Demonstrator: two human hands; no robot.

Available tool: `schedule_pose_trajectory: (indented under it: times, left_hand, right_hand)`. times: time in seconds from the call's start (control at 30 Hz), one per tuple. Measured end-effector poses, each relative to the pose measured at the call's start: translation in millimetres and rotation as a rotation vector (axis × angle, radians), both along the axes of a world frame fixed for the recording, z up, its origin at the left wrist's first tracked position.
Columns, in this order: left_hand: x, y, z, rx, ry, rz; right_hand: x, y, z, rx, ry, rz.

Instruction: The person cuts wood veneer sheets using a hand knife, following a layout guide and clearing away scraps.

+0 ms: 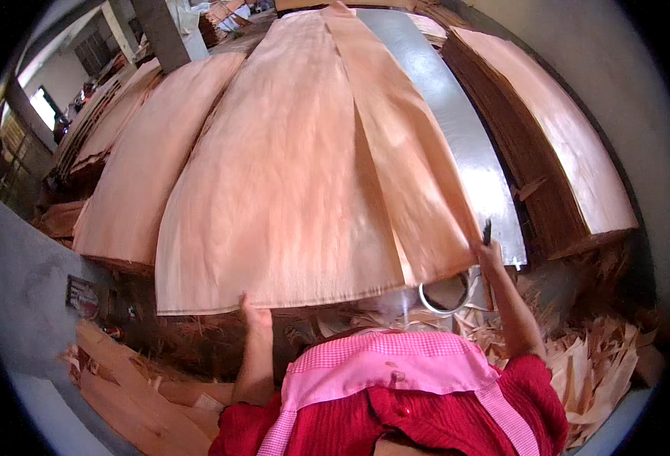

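A long, pale orange wood veneer sheet (pixel 266 182) stretches away from me over the table. Along its right side a second flap or strip of veneer (pixel 407 152) rises and curves; whether it is a separate sheet I cannot tell. My left hand (pixel 255 313) is closed on the near edge of the sheet, thumb on top. At the near right corner my right hand (pixel 488 257) grips the veneer, and a dark, slim tool (pixel 487 232) of unclear kind sticks up from that fist. Below this corner shows a round metal-rimmed bowl (pixel 445 295), partly covered by the veneer.
A shiny metal tabletop (pixel 464 121) runs beside the veneer. Tall veneer stacks stand at the right (pixel 570 152) and left (pixel 160 144). Torn veneer scraps (pixel 593 372) litter the floor, with longer offcuts (pixel 129 395) at the lower left. A pillar (pixel 160 34) rises behind.
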State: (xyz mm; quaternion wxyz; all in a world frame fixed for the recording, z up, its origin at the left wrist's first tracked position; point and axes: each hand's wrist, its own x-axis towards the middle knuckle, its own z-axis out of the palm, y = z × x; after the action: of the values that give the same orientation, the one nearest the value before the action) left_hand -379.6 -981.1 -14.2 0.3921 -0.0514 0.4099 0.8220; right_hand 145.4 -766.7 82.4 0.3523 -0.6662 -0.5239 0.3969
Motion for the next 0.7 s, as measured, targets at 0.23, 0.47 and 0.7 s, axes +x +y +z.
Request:
schedule_pose_trajectory:
  times: [0.23, 0.47, 0.7]
  left_hand:
    - [90.5, 14.1, -30.5, -0.267, -0.053, 0.035]
    - [150.4, 76.2, -2.1, -0.278, -0.012, -0.071]
    - [125.5, 84.7, -58.1, -0.214, 0.094, -0.058]
  right_hand:
    - [179.9, -26.3, -107.7, 0.258, -0.249, -0.102]
    - [215.5, 8.0, -64.2, -0.164, 0.036, -0.166]
    - [209.1, -95.2, -82.8, -0.186, -0.028, -0.307]
